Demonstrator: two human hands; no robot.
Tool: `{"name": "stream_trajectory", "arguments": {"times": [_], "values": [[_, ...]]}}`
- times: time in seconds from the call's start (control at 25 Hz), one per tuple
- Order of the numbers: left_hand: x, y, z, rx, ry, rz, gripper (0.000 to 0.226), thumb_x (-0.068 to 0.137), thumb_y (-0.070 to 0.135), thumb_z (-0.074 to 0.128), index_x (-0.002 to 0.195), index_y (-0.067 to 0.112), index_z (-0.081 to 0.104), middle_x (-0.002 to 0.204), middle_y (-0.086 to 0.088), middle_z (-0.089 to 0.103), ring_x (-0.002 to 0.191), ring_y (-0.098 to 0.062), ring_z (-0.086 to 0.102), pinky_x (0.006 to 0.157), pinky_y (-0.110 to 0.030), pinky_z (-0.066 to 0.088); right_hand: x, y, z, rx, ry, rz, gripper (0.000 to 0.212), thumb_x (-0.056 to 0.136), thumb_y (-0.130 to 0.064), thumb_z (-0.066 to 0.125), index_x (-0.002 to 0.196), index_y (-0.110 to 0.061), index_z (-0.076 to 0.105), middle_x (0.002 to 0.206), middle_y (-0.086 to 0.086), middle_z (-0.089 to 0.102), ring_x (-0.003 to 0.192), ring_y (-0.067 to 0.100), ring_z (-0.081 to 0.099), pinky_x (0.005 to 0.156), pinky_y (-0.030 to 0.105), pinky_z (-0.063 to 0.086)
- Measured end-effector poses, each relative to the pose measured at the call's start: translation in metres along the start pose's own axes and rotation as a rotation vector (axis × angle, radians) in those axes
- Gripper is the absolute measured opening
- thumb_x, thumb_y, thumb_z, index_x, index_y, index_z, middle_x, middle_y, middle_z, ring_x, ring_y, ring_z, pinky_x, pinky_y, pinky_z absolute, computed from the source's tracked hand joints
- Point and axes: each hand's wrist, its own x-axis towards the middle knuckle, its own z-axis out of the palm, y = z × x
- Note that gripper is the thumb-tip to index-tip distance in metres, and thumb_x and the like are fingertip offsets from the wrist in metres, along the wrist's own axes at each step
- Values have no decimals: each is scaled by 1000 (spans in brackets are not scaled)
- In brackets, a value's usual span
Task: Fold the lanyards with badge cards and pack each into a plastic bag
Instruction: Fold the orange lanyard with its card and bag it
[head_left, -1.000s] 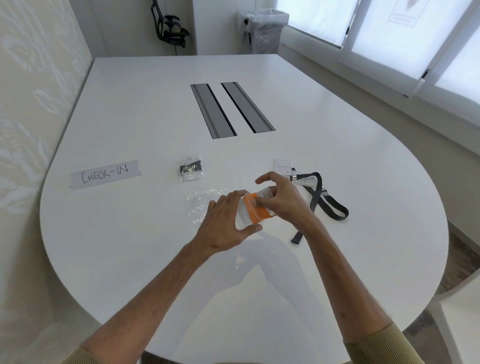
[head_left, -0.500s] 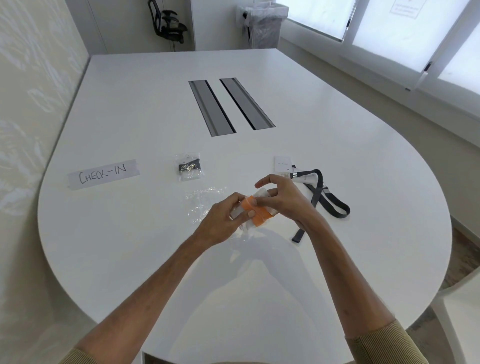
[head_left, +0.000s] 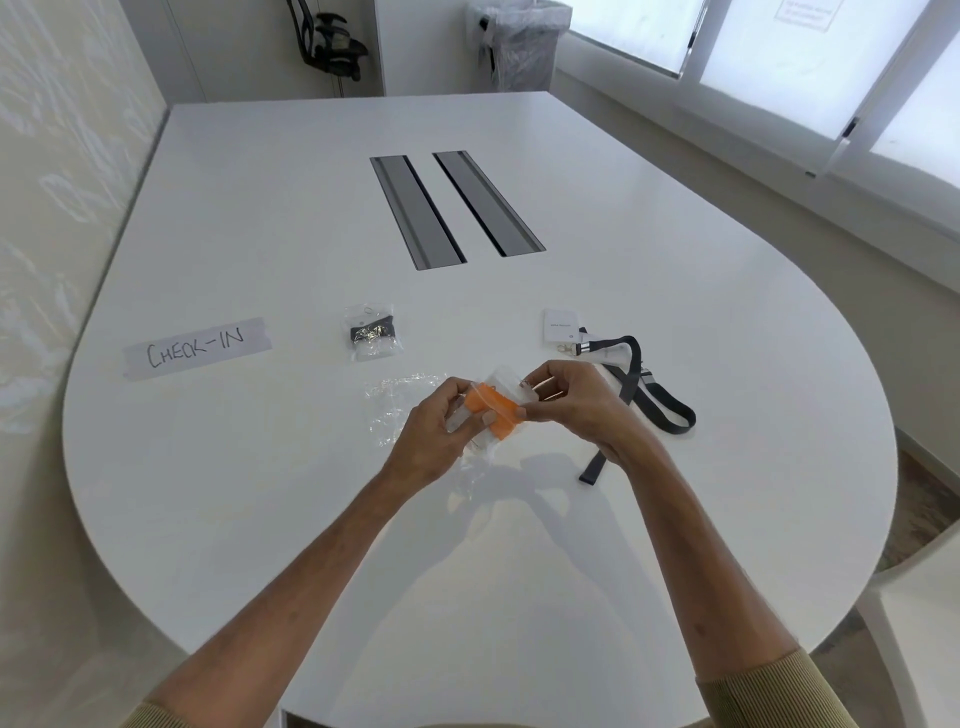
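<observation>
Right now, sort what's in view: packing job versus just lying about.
Job: orange lanyard bundle, loose clear bag, packed bag, dark lanyard with badge card.
Lying about: CHECK-IN label, cable slots, office chair, bin.

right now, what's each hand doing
Left hand: holding the orange lanyard.
Right hand: pinching the lanyard's other end.

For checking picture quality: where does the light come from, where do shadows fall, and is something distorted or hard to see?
Head view: daylight from the windows at right, frames slanted by the wide lens; arm shadows fall on the table; the loose plastic bag barely shows.
</observation>
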Motion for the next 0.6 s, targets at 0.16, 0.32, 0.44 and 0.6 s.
{"name": "stream_trajectory", "arguments": {"times": [0.16,0.32,0.44,0.6], "values": [[0,2,0,33,-12,-32,25,98,34,83,117,24,69,102,10,77,84,-10,68,72,-32,56,1,0,4,18,34,-36,35,75,6,94,101,-10,78,91,19,83,86,34,78,87,49,57],[0,5,0,38,-11,-76,25,96,36,84,112,23,69,104,2,78,79,-16,65,77,-46,57,-1,-2,6,22,49,-21,35,74,9,93,101,-9,79,91,16,84,88,39,80,93,54,62],[0,7,-1,3,-15,-70,23,96,33,84,111,23,70,107,-1,80,82,-19,70,73,-43,58,-3,-4,4,1,57,-26,31,74,6,93,98,-9,80,103,17,83,84,26,73,86,42,56],[0,10,0,2,6,-43,21,96,28,85,107,19,70,105,5,80,87,-14,72,74,-32,56,-4,-6,1,33,28,-5,35,79,11,89,107,-5,77,99,17,82,86,23,71,88,42,54]]}}
